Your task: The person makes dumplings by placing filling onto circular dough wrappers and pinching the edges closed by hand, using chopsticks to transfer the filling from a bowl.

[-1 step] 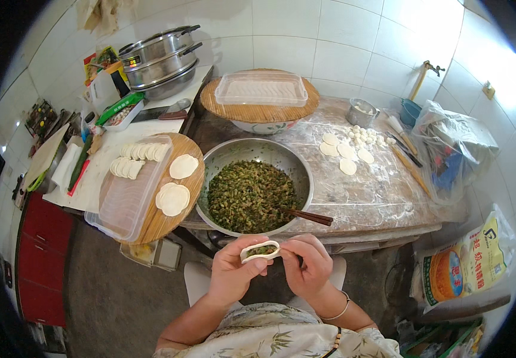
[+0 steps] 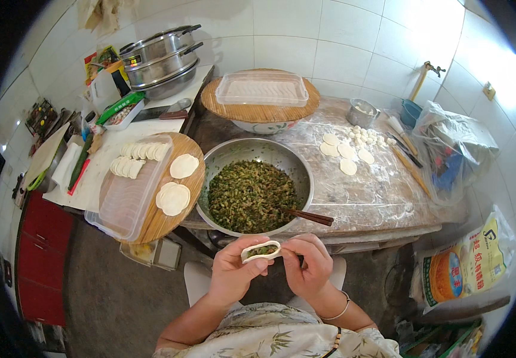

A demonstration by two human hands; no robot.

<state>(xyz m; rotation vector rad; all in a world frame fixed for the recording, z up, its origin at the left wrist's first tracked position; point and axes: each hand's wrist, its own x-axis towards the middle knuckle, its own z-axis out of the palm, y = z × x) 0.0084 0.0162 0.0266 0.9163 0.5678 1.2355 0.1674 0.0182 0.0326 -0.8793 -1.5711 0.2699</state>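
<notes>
A partly folded dumpling (image 2: pixel 252 253), its green filling showing through the open top, rests in the fingers of my left hand (image 2: pixel 232 275). The fingers of my right hand (image 2: pixel 307 269) pinch its right end. Just beyond them stands a large steel bowl (image 2: pixel 307 173) of chopped green and brown filling (image 2: pixel 251 194), with chopsticks (image 2: pixel 310 216) leaning on its near right rim. To the left, finished dumplings (image 2: pixel 128 167) line a clear plastic tray (image 2: pixel 123 203) on a round wooden board (image 2: pixel 186 153). Flat dough wrappers (image 2: pixel 173 198) lie on that board too.
On the floured table (image 2: pixel 365 200) are more wrappers (image 2: pixel 347 166), small dough pieces (image 2: pixel 362 136), a metal cup (image 2: pixel 361 113) and a rolling pin (image 2: pixel 412 173). A lidded tray (image 2: pixel 262 89) sits at the back. Steamer pots (image 2: pixel 159 59) stand back left, a flour sack (image 2: pixel 464 265) right.
</notes>
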